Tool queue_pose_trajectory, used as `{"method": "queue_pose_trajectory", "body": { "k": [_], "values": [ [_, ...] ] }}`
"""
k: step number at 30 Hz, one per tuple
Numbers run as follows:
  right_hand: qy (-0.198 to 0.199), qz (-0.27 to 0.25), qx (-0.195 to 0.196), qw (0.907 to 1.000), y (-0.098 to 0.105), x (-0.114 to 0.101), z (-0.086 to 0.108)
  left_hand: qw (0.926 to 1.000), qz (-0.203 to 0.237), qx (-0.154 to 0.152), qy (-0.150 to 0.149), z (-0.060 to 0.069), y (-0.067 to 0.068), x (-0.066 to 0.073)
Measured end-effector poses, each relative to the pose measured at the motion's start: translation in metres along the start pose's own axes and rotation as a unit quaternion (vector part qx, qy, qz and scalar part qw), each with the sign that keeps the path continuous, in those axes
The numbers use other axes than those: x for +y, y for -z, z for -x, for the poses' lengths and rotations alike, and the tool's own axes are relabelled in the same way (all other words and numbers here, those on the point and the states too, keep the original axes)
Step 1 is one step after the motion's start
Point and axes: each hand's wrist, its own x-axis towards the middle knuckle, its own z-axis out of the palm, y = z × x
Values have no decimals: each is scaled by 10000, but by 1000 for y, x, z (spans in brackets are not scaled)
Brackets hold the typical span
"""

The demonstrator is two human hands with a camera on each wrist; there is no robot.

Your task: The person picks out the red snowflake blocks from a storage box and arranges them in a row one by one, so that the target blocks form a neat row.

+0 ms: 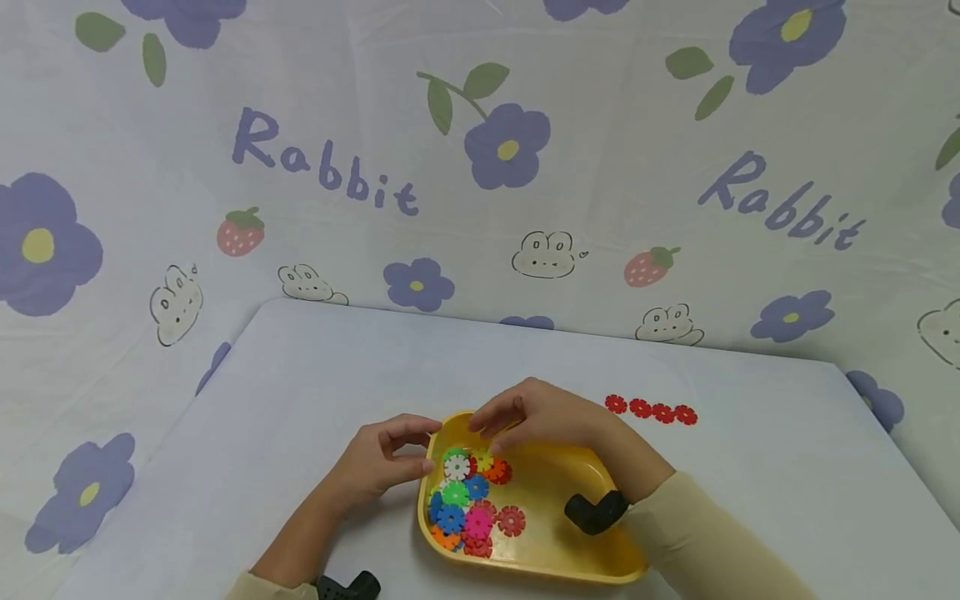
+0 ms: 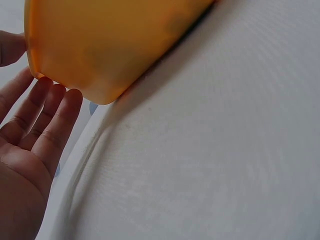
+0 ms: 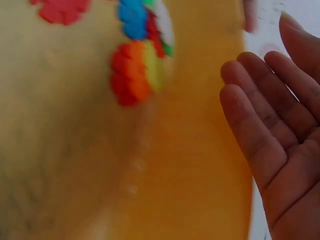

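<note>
A yellow plastic tray (image 1: 547, 487) stands on the table, with a pile of colourful snowflake-shaped toy discs (image 1: 455, 493) at its left end. My left hand (image 1: 375, 458) is at the tray's left corner. In the left wrist view, the fingertips (image 2: 72, 97) touch the outer wall of the tray (image 2: 120, 45), fingers extended. Over the tray's back rim hovers my right hand (image 1: 543, 414), its fingers loosely bent, close to the pile. The right wrist view shows the palm bare, with orange and red discs (image 3: 129, 75) lying apart from the fingers.
Behind the right forearm, several red snowflake discs (image 1: 640, 408) lie in a row on the white tabletop (image 1: 300, 375). A printed cloth with flowers and rabbits (image 1: 570, 183) hangs behind the table. Both wrists carry black camera mounts (image 1: 596, 511).
</note>
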Motion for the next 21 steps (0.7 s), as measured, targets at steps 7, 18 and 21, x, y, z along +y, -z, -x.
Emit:
{"method": "queue_pose_trajectory", "body": {
  "k": [7, 18, 21],
  "values": [
    [-327, 286, -414, 9982, -18, -1, -6, 10000, -8, -15, -14, 0, 1, 0],
    [-506, 1920, -370, 9794, -38, 1, -11, 10000, 19, -26, -4, 0, 0, -1],
    [-318, 2176, -311, 9750, -43, 2, -13, 10000, 6, -2, -4, 0, 0, -1]
  ]
}}
